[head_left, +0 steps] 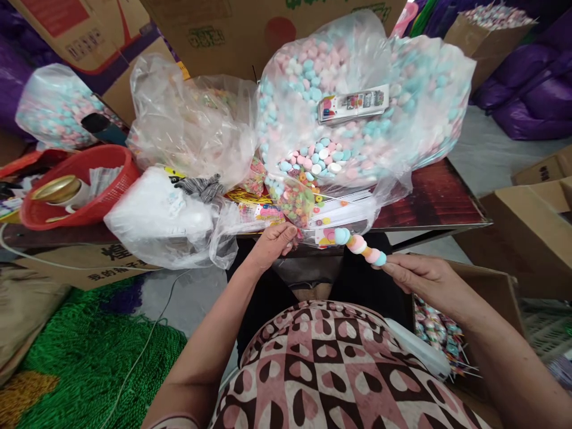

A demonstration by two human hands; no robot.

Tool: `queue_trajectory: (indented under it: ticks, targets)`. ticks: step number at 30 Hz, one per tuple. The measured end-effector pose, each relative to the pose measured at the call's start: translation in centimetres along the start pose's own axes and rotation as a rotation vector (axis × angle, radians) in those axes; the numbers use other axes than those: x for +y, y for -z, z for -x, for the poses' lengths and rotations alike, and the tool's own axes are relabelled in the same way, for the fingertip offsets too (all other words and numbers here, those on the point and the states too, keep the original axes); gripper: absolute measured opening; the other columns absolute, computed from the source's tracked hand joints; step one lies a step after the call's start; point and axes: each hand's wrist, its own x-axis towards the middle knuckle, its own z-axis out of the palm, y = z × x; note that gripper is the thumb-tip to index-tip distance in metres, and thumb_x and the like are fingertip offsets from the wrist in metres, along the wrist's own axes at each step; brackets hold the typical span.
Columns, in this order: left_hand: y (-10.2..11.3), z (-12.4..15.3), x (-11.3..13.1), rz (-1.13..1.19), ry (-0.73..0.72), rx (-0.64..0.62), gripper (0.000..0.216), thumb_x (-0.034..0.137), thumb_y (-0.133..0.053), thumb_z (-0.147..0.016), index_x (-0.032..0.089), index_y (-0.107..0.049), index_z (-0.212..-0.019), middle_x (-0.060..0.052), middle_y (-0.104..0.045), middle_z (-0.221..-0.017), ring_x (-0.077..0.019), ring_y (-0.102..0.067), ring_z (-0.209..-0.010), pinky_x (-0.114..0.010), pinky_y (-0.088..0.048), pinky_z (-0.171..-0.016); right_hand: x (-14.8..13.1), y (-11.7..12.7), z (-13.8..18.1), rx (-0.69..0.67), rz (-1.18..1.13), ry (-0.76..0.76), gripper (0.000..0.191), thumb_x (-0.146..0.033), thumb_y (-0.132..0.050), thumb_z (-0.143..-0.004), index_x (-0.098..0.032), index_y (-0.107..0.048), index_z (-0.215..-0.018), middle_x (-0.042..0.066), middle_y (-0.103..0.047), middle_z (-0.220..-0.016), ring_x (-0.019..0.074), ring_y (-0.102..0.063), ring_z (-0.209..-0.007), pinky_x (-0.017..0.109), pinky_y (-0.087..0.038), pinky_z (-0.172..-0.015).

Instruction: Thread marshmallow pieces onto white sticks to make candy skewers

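Observation:
In the head view my right hand (417, 277) pinches the lower end of a candy skewer (358, 244). Pale blue and pink round candies are threaded on it with orange pieces between, and it slants up to the left. My left hand (274, 243) is closed in a pinch left of the skewer, by the table edge; whatever its fingertips hold is too small to make out. Just beyond both hands lie white sticks (344, 208) and a small heap of colourful ring candies (297, 199). Behind them a large clear bag (429, 101) spills blue, pink and white candies.
A stack of printed packets (353, 105) rests on the large bag. To the left are a white plastic bag (156, 214) and a red basket (123, 173). Beside my right arm a cardboard box (491, 286) holds wrapped skewers (440, 333). Green stringy material (89, 357) covers the floor at left.

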Motion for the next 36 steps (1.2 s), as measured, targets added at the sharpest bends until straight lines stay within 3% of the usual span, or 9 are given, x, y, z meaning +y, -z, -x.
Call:
queue_trajectory:
  ticks: [11,18,23,27,32,36]
  targets:
    - [0.2,0.4,1.0,-0.316,-0.018,-0.046,0.043,0.056,-0.051,-0.088,0.017,-0.056,-0.070,0.005,-0.040,-0.054,-0.0084,-0.034,-0.050,-0.023,-0.028,-0.051,0.7,0.1,-0.3,-0.010,0.216,0.098,0.039,-0.051,-0.051,-0.090,-0.020,-0.072,-0.079,-0.001,-0.055,-0.056,0.0125,-0.049,-0.052,0.024,-0.038,-0.051]
    - [-0.9,0.8,3.0,-0.500,-0.140,-0.106,0.038,0.047,-0.047,-0.091,0.016,-0.054,-0.068,0.003,-0.047,-0.063,-0.0096,-0.041,-0.061,-0.021,-0.034,-0.059,0.6,-0.9,-0.3,-0.032,0.092,0.061,0.040,-0.053,-0.053,-0.090,-0.019,-0.075,-0.086,-0.002,-0.052,-0.052,0.0109,-0.046,-0.047,0.022,-0.036,-0.047]
    - [-0.1,0.6,4.5,-0.603,-0.183,0.025,0.038,0.046,-0.047,-0.091,0.016,-0.061,-0.073,0.002,-0.055,-0.065,-0.0107,-0.047,-0.064,-0.022,-0.038,-0.062,0.3,-0.7,0.0,0.074,-0.075,-0.007,0.042,-0.058,-0.062,-0.082,-0.018,-0.075,-0.085,-0.001,-0.054,-0.054,0.0112,-0.047,-0.048,0.024,-0.038,-0.047]
    - [0.6,0.5,4.5,-0.536,-0.178,0.020,0.036,0.048,-0.052,-0.089,0.016,-0.064,-0.077,0.000,-0.061,-0.072,-0.0115,-0.051,-0.066,-0.023,-0.041,-0.064,0.1,-0.4,0.4,0.088,-0.249,-0.044,0.036,-0.051,-0.067,-0.082,-0.019,-0.070,-0.068,0.000,-0.053,-0.053,0.0100,-0.044,-0.050,0.023,-0.035,-0.048]
    - [0.3,0.5,2.4,-0.184,-0.057,0.066,0.038,0.054,-0.056,-0.087,0.017,-0.061,-0.078,0.005,-0.047,-0.058,-0.0062,-0.036,-0.046,-0.021,-0.027,-0.045,-0.3,-1.8,-1.1,0.267,-0.633,-0.096,0.025,-0.044,-0.071,-0.080,-0.022,-0.073,-0.092,0.000,-0.062,-0.066,0.0066,-0.036,-0.046,0.023,-0.022,-0.042]
    - [-0.5,0.5,1.3,-0.097,-0.048,0.018,0.037,0.053,-0.057,-0.087,0.016,-0.062,-0.080,0.006,-0.043,-0.054,-0.0055,-0.035,-0.044,-0.020,-0.026,-0.045,-2.2,-3.9,-3.6,0.369,-0.763,-0.092,0.024,-0.039,-0.077,-0.073,-0.019,-0.074,-0.085,-0.001,-0.057,-0.066,0.0047,-0.031,-0.046,0.023,-0.017,-0.043]
